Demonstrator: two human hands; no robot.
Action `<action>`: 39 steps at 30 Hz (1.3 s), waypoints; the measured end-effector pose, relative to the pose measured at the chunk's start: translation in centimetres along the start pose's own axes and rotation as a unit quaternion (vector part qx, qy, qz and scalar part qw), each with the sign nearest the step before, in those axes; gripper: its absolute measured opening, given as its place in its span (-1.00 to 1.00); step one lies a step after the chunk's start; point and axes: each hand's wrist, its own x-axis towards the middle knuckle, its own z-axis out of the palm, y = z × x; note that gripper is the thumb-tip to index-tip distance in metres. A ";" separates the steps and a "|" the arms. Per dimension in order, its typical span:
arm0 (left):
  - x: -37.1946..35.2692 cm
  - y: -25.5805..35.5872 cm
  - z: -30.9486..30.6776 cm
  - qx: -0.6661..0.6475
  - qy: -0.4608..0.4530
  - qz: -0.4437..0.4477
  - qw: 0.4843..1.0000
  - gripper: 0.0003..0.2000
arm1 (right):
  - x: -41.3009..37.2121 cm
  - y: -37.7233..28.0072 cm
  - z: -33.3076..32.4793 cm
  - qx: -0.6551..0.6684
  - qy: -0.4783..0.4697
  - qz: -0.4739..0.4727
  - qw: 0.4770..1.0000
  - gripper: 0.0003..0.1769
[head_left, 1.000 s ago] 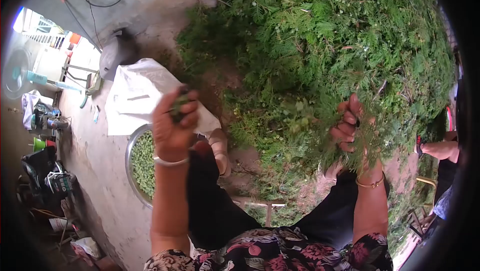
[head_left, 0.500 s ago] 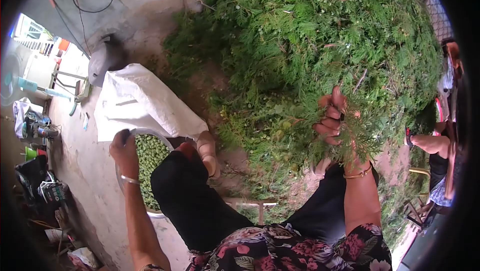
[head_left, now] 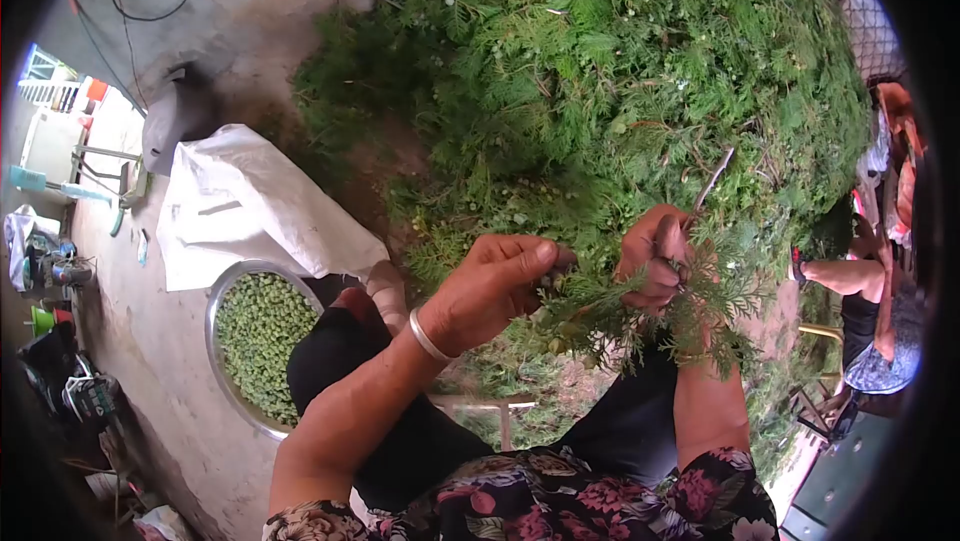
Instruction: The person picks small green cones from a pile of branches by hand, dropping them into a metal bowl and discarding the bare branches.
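My right hand (head_left: 655, 261) is closed around a leafy conifer sprig (head_left: 705, 301), with flat green foliage sticking out on both sides of the fist. At the sprig's left end my left hand (head_left: 495, 286), a silver bangle on its wrist, is closed in a pinch. Small green cones (head_left: 550, 286) show at its fingertips, partly covered by the fingers. Beside my left knee stands a round metal basin (head_left: 213, 321) holding many loose green cones (head_left: 262, 341).
A large heap of cut conifer branches (head_left: 620, 71) rises in front of me. A white sack (head_left: 250, 196) lies past the basin on the concrete floor (head_left: 165, 361). Another person's leg (head_left: 838, 277) shows at the far right.
My left hand has left the basin and come across to the right, up to the sprig. My right hand still grips the sprig in about the same place.
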 end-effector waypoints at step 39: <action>1.2 3.2 -1.1 0.043 0.130 0.120 0.983 -0.75 | 0.0 2.7 2.4 -0.034 0.038 0.154 0.987 -0.57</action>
